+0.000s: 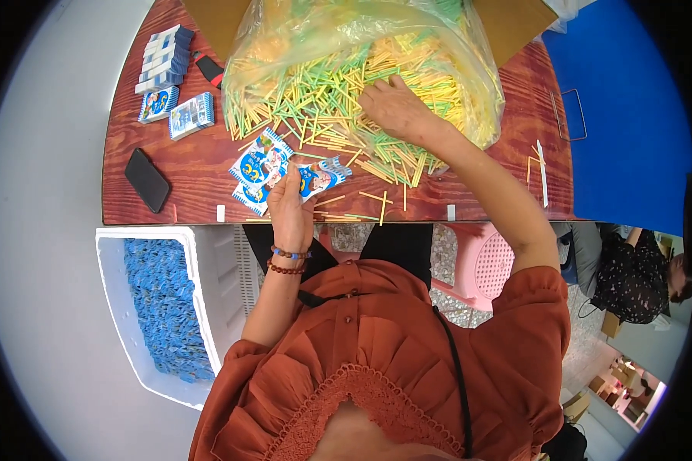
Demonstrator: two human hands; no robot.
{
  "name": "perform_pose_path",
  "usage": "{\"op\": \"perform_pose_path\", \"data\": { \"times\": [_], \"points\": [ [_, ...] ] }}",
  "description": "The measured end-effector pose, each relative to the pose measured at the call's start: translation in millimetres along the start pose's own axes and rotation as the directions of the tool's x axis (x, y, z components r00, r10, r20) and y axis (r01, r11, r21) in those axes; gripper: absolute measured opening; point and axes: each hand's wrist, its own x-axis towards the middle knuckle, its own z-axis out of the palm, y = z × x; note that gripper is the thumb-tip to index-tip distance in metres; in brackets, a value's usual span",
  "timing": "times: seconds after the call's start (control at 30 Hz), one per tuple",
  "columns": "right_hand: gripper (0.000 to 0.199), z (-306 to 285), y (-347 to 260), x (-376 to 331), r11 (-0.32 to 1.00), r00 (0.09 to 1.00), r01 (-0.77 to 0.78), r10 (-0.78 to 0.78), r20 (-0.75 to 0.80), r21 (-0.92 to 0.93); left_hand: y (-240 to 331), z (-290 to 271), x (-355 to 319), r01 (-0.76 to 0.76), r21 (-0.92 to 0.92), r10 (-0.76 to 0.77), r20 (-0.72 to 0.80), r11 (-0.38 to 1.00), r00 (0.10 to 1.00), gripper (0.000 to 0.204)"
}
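My left hand (290, 211) is closed on small blue-and-white printed plastic packets (319, 177) at the table's near edge. More of these packets (263, 161) fan out beside its fingers. My right hand (396, 111) rests on a heap of thin yellow, green and orange sticks (315, 96). Its fingers curl down into the heap, and whatever lies between them is hidden. The heap spills from a large clear plastic bag (338, 34) onto the table.
Bundled stacks of flat packets (165, 58), a red-and-black tool (207, 69) and a black phone (147, 180) lie at the left of the wooden table (530, 177). Below stands a white foam box (200, 307) filled with blue pieces. A pink stool (484, 265) is at right; another person (630, 276) sits beyond.
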Motion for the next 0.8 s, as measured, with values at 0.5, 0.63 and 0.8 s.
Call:
{"op": "perform_pose_path", "data": {
  "times": [0.5,0.63,0.8],
  "points": [
    [0.042,-3.1,28.1,0.0,0.666,0.882,-0.439,0.448,0.148,0.603,-1.6,-0.6,0.7,0.044,0.038,-0.044,-0.01,0.998,0.999,0.025],
    [0.046,-7.5,46.8,-8.3,0.291,0.876,-0.251,0.474,0.089,0.923,0.9,2.6,-0.7,0.064,-0.008,-0.064,-0.022,0.998,0.998,0.023],
    [0.037,-7.6,57.8,-11.0,-0.117,0.829,-0.071,0.545,0.124,0.991,4.7,5.7,0.9,0.086,-0.023,-0.086,0.021,0.996,0.996,0.024]
  ]
}}
